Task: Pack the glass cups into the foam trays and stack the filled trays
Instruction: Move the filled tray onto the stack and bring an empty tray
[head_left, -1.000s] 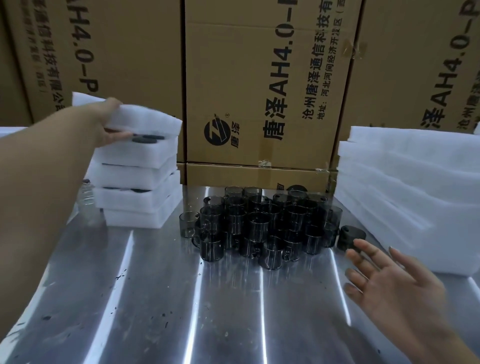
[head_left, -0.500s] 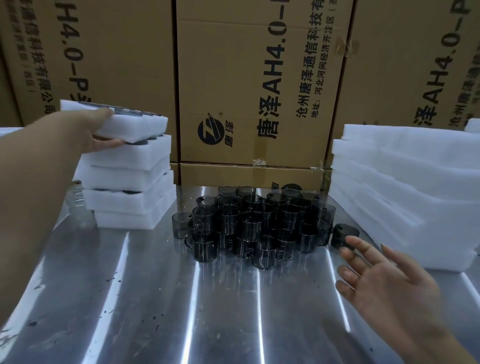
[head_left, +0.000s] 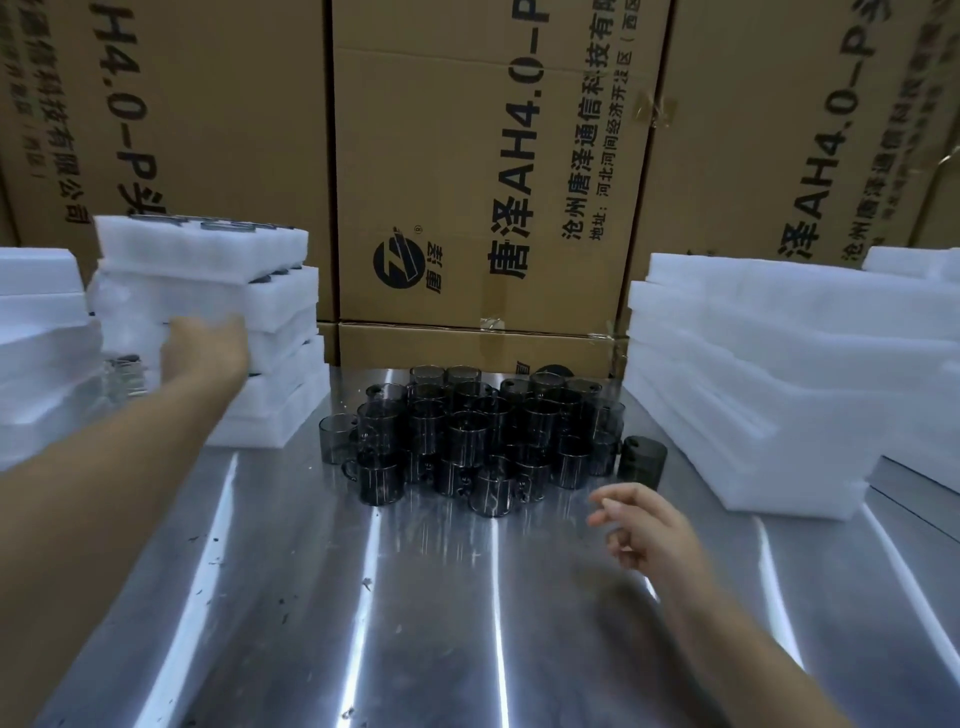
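Observation:
A cluster of several dark smoked-glass cups (head_left: 467, 431) stands at the middle of the metal table (head_left: 415, 623). At the back left is a stack of filled foam trays (head_left: 283, 358), and its top tray (head_left: 208, 249) lies a little askew with cup rims showing. My left hand (head_left: 202, 353) is blurred in front of that stack, below the top tray, and holds nothing. My right hand (head_left: 634, 525) hovers over the table just right of the cups, its fingers loosely curled and empty.
A tall pile of empty white foam trays (head_left: 753, 374) fills the right side. More foam (head_left: 36, 338) sits at the far left. A black cylindrical piece (head_left: 641, 460) stands beside the cups. Large cardboard boxes (head_left: 493, 156) wall off the back.
My left hand set the top tray on the stack, let it go and dropped back toward me. My right hand's spread fingers curled in and it drifted slightly left.

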